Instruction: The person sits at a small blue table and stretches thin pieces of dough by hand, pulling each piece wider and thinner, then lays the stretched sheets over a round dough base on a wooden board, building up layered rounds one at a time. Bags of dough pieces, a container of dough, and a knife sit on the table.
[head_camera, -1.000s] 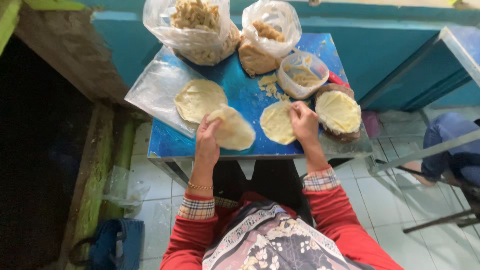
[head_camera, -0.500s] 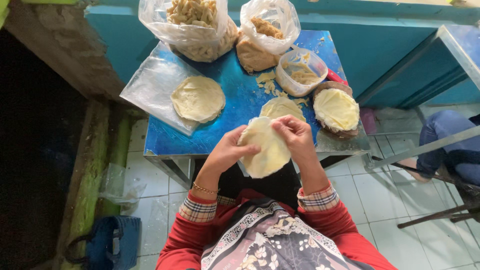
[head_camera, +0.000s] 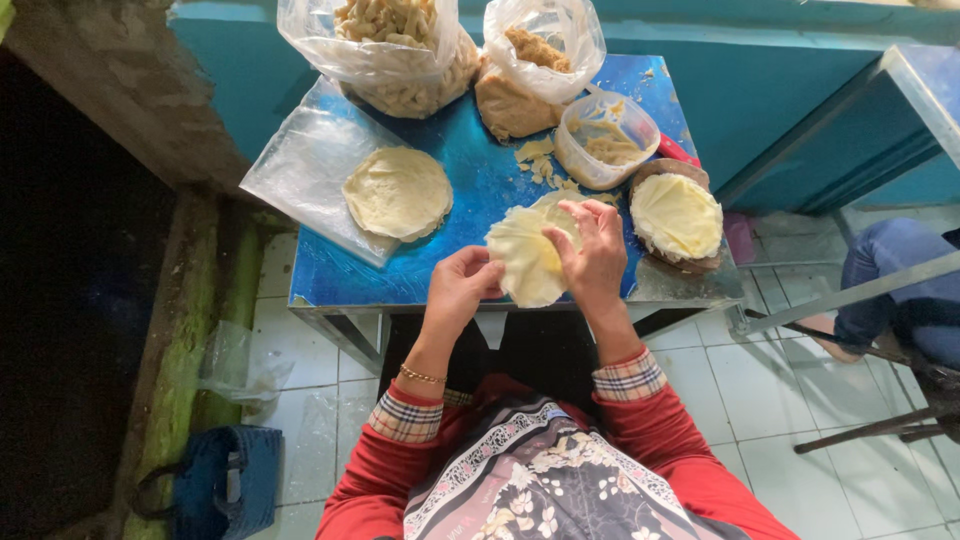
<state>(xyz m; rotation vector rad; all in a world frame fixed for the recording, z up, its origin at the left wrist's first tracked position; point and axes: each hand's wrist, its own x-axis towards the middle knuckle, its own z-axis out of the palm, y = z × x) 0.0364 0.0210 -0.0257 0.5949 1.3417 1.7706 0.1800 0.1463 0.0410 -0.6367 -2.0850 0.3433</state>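
Picked the thin wrapper (head_camera: 527, 262) up off the blue bench (head_camera: 470, 180), now pinched between left hand (head_camera: 462, 288) and right hand (head_camera: 592, 258), second round (head_camera: 397, 192) left lying.

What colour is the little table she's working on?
The table top is bright blue, a bit scuffed; the head view shows it well.

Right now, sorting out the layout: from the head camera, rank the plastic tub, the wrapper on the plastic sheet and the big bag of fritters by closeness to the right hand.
1. Plastic tub, just beyond the right hand.
2. Wrapper on the plastic sheet, far left.
3. Big bag of fritters, back left corner.
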